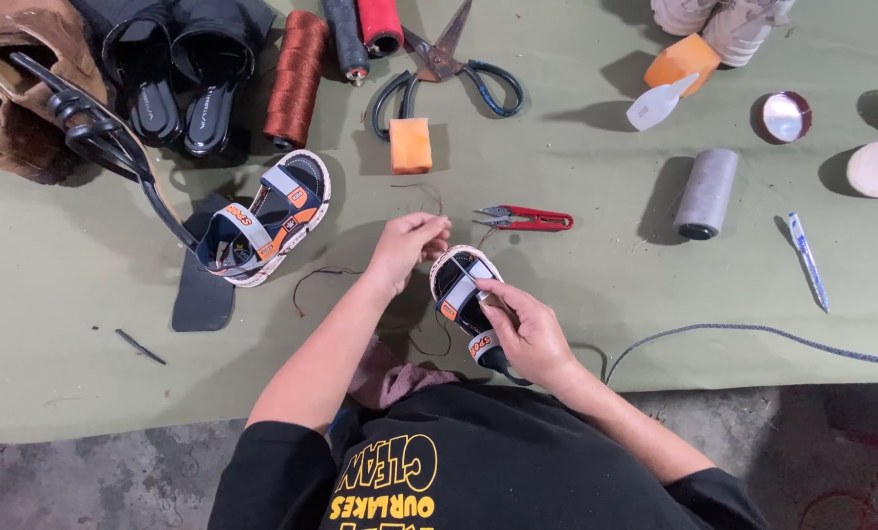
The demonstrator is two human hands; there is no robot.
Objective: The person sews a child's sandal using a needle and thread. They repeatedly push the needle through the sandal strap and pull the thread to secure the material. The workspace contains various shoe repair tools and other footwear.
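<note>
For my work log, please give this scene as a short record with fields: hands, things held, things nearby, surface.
left hand: left hand, fingers pinched above the sandal's front, apparently on a thread
right hand: right hand, grip around the small sandal, thumb on its strap
nearby: red thread snips; matching sandal; orange block; scissors; rust thread spool; grey spool
surface: green cloth

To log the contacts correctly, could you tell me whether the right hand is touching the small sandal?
Touching: the head view shows the right hand gripping the small sandal, fingers lying across its straps.
</note>
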